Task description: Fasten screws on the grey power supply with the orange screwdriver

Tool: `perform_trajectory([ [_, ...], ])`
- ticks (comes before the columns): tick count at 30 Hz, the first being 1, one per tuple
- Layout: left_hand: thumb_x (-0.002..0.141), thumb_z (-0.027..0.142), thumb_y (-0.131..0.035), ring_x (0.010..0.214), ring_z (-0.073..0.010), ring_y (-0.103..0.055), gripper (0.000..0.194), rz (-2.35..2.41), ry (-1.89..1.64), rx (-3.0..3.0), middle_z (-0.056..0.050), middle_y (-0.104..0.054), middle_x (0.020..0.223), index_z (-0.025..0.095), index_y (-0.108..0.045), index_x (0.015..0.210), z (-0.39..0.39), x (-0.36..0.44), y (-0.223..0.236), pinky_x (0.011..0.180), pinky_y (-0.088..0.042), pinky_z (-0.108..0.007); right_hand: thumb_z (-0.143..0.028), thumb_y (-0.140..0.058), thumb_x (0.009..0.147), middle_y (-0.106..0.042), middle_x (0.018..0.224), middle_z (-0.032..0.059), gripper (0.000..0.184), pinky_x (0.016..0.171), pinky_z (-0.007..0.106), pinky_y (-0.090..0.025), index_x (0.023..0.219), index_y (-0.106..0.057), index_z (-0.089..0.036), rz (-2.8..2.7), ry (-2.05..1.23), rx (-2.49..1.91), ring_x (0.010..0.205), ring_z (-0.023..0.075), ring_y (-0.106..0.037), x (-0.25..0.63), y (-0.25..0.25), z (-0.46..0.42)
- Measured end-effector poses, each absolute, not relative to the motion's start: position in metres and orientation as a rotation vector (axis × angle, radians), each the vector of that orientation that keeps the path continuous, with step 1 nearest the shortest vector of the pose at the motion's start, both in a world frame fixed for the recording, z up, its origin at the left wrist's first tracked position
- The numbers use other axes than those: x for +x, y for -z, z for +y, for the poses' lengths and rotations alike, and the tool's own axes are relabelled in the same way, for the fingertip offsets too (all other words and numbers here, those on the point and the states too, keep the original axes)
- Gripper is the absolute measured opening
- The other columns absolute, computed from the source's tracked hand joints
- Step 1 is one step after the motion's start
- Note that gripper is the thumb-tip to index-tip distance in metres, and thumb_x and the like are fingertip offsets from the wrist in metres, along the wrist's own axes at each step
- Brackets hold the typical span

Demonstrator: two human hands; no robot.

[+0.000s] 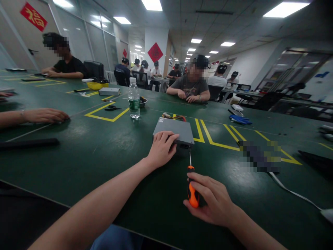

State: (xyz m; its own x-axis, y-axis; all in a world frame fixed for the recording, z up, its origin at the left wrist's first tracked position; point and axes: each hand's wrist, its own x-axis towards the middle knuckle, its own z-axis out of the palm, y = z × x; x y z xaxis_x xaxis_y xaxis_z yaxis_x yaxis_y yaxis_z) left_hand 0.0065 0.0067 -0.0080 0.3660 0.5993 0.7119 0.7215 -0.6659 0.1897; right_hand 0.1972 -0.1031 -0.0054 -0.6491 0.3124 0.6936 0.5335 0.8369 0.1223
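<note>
A grey metal computer power supply [174, 129] lies flat on the green table, its socket side facing me and a bundle of coloured cables [177, 117] behind it. My left hand [162, 146] grips its near left edge, fingers over the top and thumb toward the front. In my right hand [210, 198] is an orange and black screwdriver [193, 194], held by its handle. The shaft points away from me, and its tip is at the near right corner of the power supply; whether it sits in a screw is too small to tell.
A water bottle [134, 99] stands left of the power supply, near a small bowl [143, 101] and black pliers [112, 108]. Blue gloves [239, 119] and a blurred dark object [260, 156] lie right. A co-worker's hand [49, 115] rests at left; another person [191, 83] sits opposite.
</note>
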Motion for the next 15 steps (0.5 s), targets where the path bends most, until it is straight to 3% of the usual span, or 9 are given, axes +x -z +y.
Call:
perform_trajectory([
  [15, 0.083, 0.021, -0.050, 0.106, -0.0221, -0.043, 0.029, -1.204, 1.210, -2.452, -0.006, -0.053, 0.112, 0.021, -0.053, 0.112, 0.007, 0.006, 0.009, 0.091, -0.034, -0.037, -0.030, -0.052, 0.083, -0.063, 0.102, 0.0191, 0.033, 0.070, 0.031, -0.055, 0.108, -0.047, -0.010, -2.389, 0.354, -0.563, 0.091, 0.0228, -0.063, 0.184, 0.002, -0.101],
])
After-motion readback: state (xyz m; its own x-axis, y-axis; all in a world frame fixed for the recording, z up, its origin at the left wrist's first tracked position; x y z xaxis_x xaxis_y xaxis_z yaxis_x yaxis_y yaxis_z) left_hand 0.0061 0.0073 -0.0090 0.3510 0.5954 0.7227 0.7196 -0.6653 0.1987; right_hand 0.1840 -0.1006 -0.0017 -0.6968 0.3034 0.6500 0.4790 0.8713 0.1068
